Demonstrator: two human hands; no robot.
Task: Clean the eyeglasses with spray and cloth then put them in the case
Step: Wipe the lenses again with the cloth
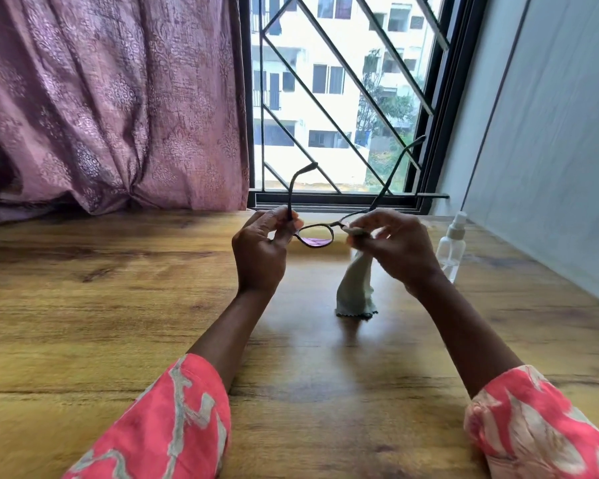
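Head view, nearest the counter's (83, 305) front edge: two forearms in coral patterned sleeves (173, 423) extend forward over the wooden surface.

Left hand (261, 248): raised above the middle of the counter, fingers closed in a pinch on the eyeglasses (314, 236) at the left hinge.

Right hand (391, 242): level with the left hand, fingers closed on a pale cleaning cloth (357, 288) pressed against the right lens. That lens is hidden by the fingers and the cloth. The free end of the cloth hangs down, and its serrated lower edge reaches or nearly reaches the counter.

Eyeglasses: held in the air between both hands, dark frame, left lens visible with a violet reflection. Both temple arms are unfolded and point away and upward, toward the window.

Spray bottle (451, 250): clear, with a white nozzle, standing upright on the counter near its right edge, just beyond the right hand.

Behind the counter's far edge: a mauve patterned curtain (111, 105) at the left and a barred window (343, 98) at the right.
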